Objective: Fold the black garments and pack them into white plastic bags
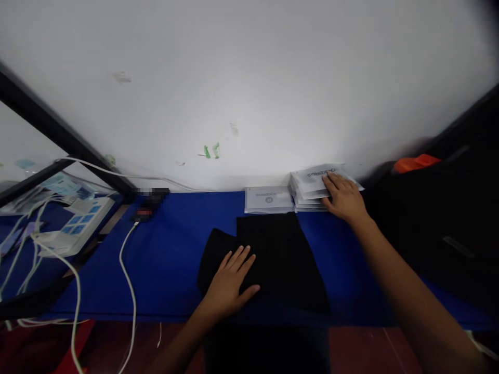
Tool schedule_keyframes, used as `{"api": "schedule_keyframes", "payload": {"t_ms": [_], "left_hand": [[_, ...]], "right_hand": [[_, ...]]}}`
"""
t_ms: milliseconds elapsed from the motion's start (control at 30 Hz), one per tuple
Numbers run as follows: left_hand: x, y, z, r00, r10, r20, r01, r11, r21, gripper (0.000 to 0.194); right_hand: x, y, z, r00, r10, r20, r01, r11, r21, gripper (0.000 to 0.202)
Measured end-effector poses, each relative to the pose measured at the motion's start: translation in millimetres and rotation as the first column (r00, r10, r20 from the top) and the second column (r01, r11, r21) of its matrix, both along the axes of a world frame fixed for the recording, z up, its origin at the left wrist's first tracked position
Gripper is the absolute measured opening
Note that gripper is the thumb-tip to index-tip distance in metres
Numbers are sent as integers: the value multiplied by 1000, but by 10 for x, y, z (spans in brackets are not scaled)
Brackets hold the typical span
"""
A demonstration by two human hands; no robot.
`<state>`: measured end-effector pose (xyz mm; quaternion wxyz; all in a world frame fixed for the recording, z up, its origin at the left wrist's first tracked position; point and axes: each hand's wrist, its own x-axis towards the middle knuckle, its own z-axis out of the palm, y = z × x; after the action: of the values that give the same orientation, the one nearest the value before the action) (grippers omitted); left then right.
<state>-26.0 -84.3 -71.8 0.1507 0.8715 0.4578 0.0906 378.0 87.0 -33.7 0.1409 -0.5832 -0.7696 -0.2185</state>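
A folded black cloth (280, 259) lies on the blue table near its front edge, with a flap angled out at its left side. My left hand (230, 280) rests flat on it, fingers spread. Farther right, my right hand (343, 195) lies over a loose stack of frosted plastic bags (307, 187) with dark lettering. Its fingertips touch the top bag and its thumb sits apart near the stack's front edge. Just left of the stack, another frosted bag (268, 200) with a printed round logo lies flat behind the cloth.
A blue cover (167, 259) spans the table against a white wall (249, 93). At left are a blurred dark device (150, 205) on a white cable (125, 259) and a white power strip (83, 221). A large black heap (432, 228) with an orange piece (417, 163) stands right.
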Motion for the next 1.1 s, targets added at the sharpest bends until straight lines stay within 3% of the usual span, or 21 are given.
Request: {"api": "schedule_keyframes", "payload": {"t_ms": [200,367,533,600,633,700,767,833,900,967,1100], "left_hand": [[129,38,-9,999,22,30,-23,999,25,67],[106,-20,19,993,40,113,-45,998,35,64],[-141,-148,50,970,35,240,-39,999,15,43],[-259,-186,62,974,2,228,1,1000,-10,31],[-315,-204,68,976,-16,217,22,999,-24,29],[-419,-248,76,979,-45,199,56,997,-52,34],[-513,-308,73,981,-61,186,74,995,-63,46],[-600,-386,57,981,-72,183,83,995,-53,50],[-680,-471,47,978,-85,190,94,995,-38,34],[-748,-541,64,973,-103,206,115,992,-45,12],[-835,-510,184,961,-48,274,81,991,-110,5]], "right_hand": [[-34,-38,-17,998,-56,-31,56,998,-19,71],[-86,-118,25,997,-28,-78,28,1000,0,77],[-402,-671,42,981,89,-171,-90,996,0,74],[-583,-1042,-8,937,231,-260,-265,959,-103,72],[-666,-1238,-44,899,299,-321,-368,911,-183,73],[-799,-1615,-127,841,330,-430,-493,794,-355,77],[-875,-1936,-217,820,300,-488,-539,693,-479,86],[-900,-2181,-300,828,266,-493,-526,674,-519,92],[-880,-2354,-352,838,254,-483,-508,686,-521,85],[-830,-2463,-351,831,258,-492,-517,684,-515,68],[-705,-2448,-196,771,200,-604,-562,661,-498,33]]}}
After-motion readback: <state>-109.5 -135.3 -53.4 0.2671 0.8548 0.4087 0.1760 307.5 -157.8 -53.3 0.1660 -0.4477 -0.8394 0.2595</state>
